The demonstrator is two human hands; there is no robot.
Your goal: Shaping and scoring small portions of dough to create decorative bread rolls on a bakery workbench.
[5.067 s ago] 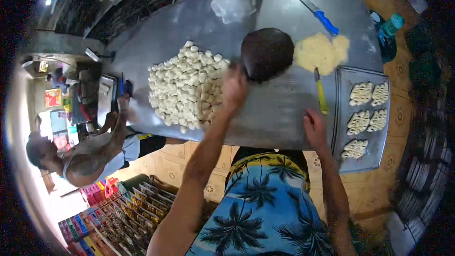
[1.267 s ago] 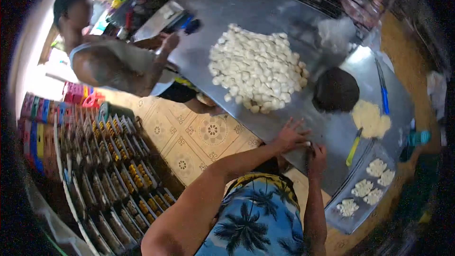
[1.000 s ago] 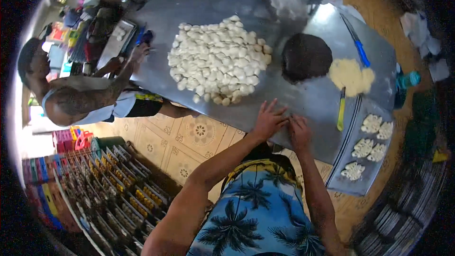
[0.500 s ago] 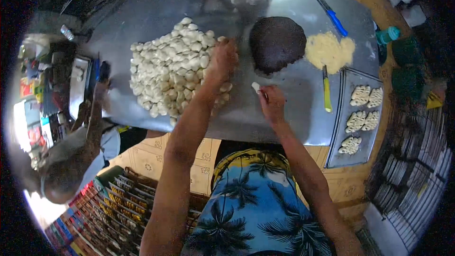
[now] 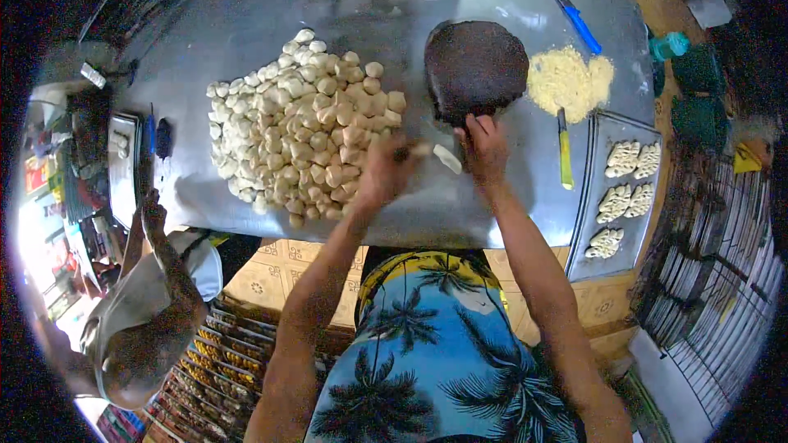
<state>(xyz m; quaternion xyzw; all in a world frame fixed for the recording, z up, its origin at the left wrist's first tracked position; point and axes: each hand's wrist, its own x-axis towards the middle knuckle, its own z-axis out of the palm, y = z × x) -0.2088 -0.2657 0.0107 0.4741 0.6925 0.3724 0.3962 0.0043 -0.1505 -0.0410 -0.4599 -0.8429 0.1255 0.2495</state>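
A flattened white piece of dough (image 5: 447, 159) lies on the metal table between my two hands. My right hand (image 5: 486, 148) reaches the near edge of a big dark brown mass of paste (image 5: 476, 66), its fingers bent and pinching there. Beside the right side of a large heap of round dough balls (image 5: 304, 127) is my left hand (image 5: 384, 171), low over the table. Its fingers are blurred, so whether they hold anything is unclear.
Pale yellow crumbly powder (image 5: 570, 82) sits right of the paste, with a yellow-handled knife (image 5: 565, 156) at it. Farther off lies a blue-handled knife (image 5: 581, 29). A tray (image 5: 581, 230) holds shaped dough pieces. Another person (image 5: 156, 295) is at the left, near a second tray (image 5: 123, 176).
My left hand has come back from the heap's far right side toward me. My right hand has moved forward from the table to the paste, leaving the flattened dough on the table.
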